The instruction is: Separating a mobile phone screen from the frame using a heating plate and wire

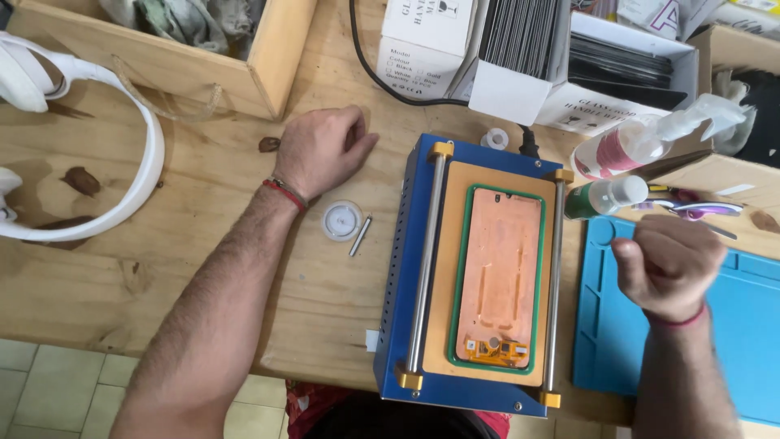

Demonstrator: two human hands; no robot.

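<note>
A blue machine (404, 268) with two steel rails sits at the table's front edge. On its tan pad lies a phone screen frame (500, 276), copper-backed with a green rim and an orange flex cable at the near end. My left hand (318, 150) rests on the wooden table left of the machine, fingers loosely curled, holding nothing. My right hand (668, 264) hovers over the blue mat (756, 333) right of the machine, closed in a fist; I cannot tell if it pinches anything.
A small round clear cap (341, 220) and a metal pin (360, 236) lie by my left wrist. Spray bottles (630, 146) and tweezers (699, 209) sit behind the mat. White headphones (122, 162), a wooden crate (203, 69) and white boxes (520, 61) stand further back.
</note>
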